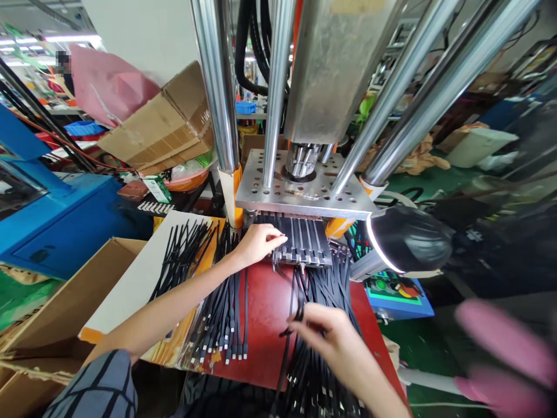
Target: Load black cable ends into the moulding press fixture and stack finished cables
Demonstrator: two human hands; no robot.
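Observation:
My left hand is closed in a pinch at the left front corner of a black slotted fixture under the press. Whatever lies between its fingertips is too small to make out. Lower down on the right, my right hand has thumb and finger closed on a black cable. Beneath and behind that hand spreads a dense bundle of black cables, running from the fixture toward me. Left of centre, another row of black cables lies with its metal plugs toward me.
A metal press plate sits above the fixture between steel columns. A round lamp and a control box are at the right. More cables rest on white board at left, beside an open cardboard box. The tabletop is red.

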